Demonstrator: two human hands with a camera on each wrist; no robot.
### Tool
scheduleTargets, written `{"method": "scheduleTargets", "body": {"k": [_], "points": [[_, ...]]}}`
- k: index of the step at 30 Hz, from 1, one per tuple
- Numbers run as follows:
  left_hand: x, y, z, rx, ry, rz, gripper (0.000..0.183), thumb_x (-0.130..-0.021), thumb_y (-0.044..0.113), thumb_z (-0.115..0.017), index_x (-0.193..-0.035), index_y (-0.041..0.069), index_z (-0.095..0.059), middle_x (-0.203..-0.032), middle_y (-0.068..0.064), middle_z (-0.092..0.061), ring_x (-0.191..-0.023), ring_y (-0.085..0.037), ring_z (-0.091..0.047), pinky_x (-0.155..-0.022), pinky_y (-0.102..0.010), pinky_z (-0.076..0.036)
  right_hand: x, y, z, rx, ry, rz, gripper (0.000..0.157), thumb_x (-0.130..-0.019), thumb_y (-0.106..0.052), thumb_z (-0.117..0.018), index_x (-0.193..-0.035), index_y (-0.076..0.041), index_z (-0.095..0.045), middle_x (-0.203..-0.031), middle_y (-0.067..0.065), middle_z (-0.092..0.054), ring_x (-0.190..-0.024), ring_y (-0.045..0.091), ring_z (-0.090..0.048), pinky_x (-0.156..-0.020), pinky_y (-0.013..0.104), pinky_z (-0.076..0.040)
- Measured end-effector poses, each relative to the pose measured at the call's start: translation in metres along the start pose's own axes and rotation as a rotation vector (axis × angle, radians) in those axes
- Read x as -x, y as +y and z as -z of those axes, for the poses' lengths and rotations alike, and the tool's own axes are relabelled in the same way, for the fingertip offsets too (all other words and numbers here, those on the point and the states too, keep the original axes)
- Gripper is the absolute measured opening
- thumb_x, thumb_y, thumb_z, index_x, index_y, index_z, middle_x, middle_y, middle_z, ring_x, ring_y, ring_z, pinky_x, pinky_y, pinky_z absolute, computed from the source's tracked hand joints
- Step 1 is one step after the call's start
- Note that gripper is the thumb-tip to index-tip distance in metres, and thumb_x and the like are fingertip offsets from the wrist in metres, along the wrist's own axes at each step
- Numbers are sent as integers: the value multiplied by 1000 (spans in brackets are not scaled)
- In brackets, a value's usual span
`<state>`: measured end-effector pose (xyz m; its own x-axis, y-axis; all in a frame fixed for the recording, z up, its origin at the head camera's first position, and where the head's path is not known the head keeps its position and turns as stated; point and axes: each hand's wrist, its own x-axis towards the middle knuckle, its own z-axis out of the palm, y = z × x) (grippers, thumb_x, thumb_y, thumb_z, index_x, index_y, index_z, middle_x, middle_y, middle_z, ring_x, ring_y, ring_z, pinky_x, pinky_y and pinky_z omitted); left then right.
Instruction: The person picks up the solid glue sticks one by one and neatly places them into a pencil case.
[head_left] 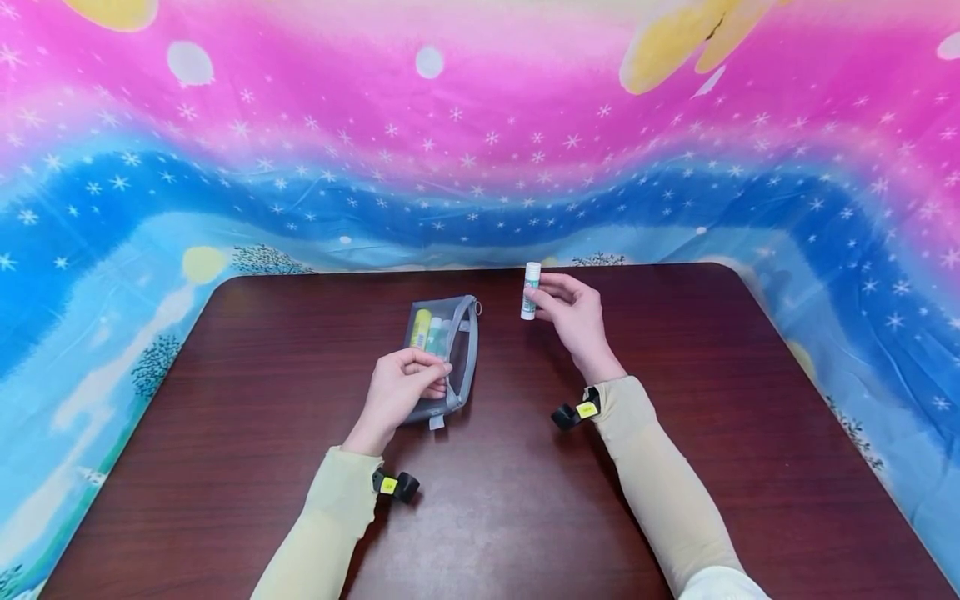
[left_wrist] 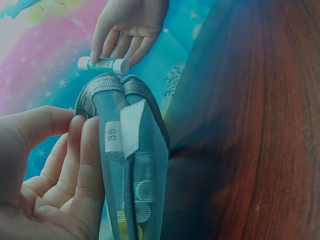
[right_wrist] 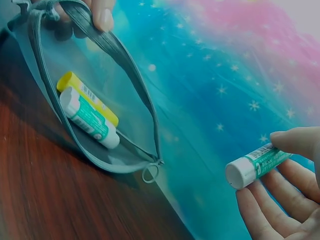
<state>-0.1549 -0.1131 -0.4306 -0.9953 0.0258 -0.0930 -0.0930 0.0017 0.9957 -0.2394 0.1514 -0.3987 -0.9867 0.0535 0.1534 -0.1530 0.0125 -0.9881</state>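
My right hand (head_left: 576, 321) holds a white and green glue stick (head_left: 530, 293) upright between thumb and fingers, to the right of a grey mesh zip pouch (head_left: 470, 367). In the right wrist view, the white end of this glue stick (right_wrist: 242, 172) points toward the pouch. My left hand (head_left: 399, 390) pinches the edge of the pouch's opening with thumb and fingers. The zip is undone and the mouth gapes. Inside lie a yellow tube (right_wrist: 100, 105) and a white and green glue stick (right_wrist: 89, 119), side by side. A white tag (left_wrist: 112, 136) marked 38 hangs at the pouch's near end.
The dark reddish wooden table (head_left: 510, 500) extends around both hands. Behind it and along its sides hangs a colourful cloth (head_left: 480, 183) with snowflakes. A small metal ring (right_wrist: 150, 173) hangs at the pouch's far zip end. Each wrist wears a black camera mount (head_left: 576, 412).
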Motion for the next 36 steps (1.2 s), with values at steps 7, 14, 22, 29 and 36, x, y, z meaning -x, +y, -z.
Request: {"method": "scheduleTargets", "body": {"k": [7, 14, 22, 29, 36], "points": [[0, 3, -1, 6, -1, 9, 17, -88, 7, -80, -99, -4, -72, -82, -18, -73, -65, -22, -70, -66, -34, -63, 2, 2, -10, 2, -30, -24, 35, -91, -14, -80, -122, -2, -71, -109, 15, -72, -93, 24, -70, -89, 51, -58], [0, 2, 0, 9, 0, 9, 17, -89, 6, -80, -100, -4, -72, -83, -19, -73, -66, -23, -70, -66, -34, -63, 3, 6, -17, 0, -40, -26, 34, -90, -13, -80, -121, -3, -71, -109, 15, -72, -95, 24, -70, -93, 57, -54], [1, 2, 1, 10, 3, 13, 14, -88, 6, -80, -96, -3, -73, -81, -19, -72, -66, -23, -70, -68, -36, -63, 5, 9, -22, 33, -51, -31, 34, -90, -16, -81, -121, -5, -72, -109, 15, -73, -96, 23, -69, -88, 42, -59], [1, 2, 2, 11, -1, 10, 13, -88, 7, -80, -96, -1, -73, -81, -18, -72, -66, -24, -71, -69, -38, -63, 5, 9, -25, 16, -57, -44, 36, -89, -15, -81, -122, -3, -71, -110, 16, -73, -96, 21, -69, -93, 51, -55], [0, 2, 2, 16, 1, 6, 13, -88, 6, -80, -96, -3, -74, -80, -18, -72, -65, -23, -70, -67, -38, -63, 4, 10, -28, -4, -61, -54, 37, -91, -10, -79, -124, 1, -69, -111, 21, -69, -88, 19, -70, -92, 50, -56]]}}
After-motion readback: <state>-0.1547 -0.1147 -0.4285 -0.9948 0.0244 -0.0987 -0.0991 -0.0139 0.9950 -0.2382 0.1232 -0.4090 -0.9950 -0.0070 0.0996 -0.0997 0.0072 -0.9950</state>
